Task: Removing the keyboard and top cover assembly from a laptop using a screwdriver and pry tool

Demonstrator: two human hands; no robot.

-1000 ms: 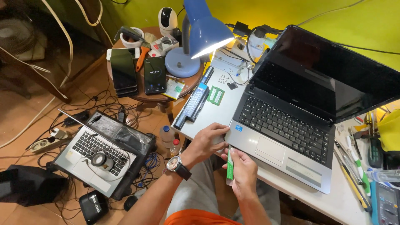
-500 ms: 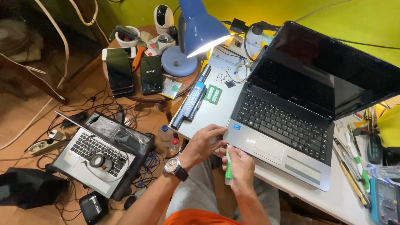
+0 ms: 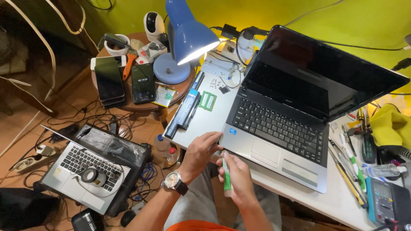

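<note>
White worktable [image 3: 205,122] runs from near centre to the far right, yellow-green wall behind, brown floor on the left w/ cables everywhere. Open black & silver laptop [image 3: 278,128] sits on the table, screen dark. Left of it a long black battery pack [image 3: 185,109], a green RAM stick [image 3: 208,101] & tiny screws near the blue desk lamp [image 3: 182,40], which is lit. Round wooden side table [image 3: 141,105] far left holds 2 phones [image 3: 143,83] & a small white camera [image 3: 153,25]. On the floor, near left, a 2nd laptop [image 3: 83,171] w/ a tape roll [image 3: 90,174] on its keys. Right end of the table: screwdrivers, pens, a multimeter [image 3: 385,201], yellow cloth [image 3: 391,126].

Vs half a sec ago: view has tipped a bit nearer/right, hands sit about the same spot at the laptop's near left corner, green tool still upright in my right.

My left hand [image 3: 200,152], watch on the wrist, reaches forward, fingers flat & pressed on the laptop's near left corner edge, not closed round anything. My right hand [image 3: 235,179] is just beside it, below the table edge, fist wrapped tight on the green screwdriver [image 3: 226,173], its tip up at the laptop's front edge
</note>
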